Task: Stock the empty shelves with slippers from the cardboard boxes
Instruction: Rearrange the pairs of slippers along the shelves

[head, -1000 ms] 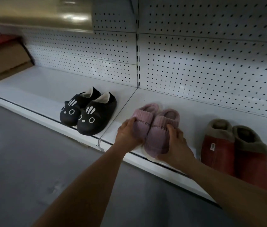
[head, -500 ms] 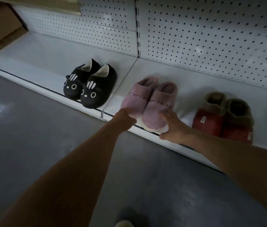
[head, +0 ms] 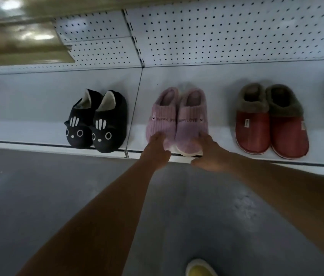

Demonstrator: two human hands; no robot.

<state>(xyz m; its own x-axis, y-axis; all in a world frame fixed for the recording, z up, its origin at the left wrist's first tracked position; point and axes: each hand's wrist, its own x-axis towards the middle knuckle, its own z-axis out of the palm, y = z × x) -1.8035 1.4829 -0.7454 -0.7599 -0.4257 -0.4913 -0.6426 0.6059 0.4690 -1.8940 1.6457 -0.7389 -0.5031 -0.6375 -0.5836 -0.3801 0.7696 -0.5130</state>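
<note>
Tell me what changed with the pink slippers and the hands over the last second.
The pink slippers went from being gripped above the shelf edge to standing flat on the shelf, toes at its front lip. The left hand and right hand slid back to the toes, still touching them. The black cat slippers and red slippers stayed put.

One head-worn camera looks forward and steeply down, close to a low shelf [head: 236,76]. The floor [head: 37,196] fills the lower half of its view.
</note>
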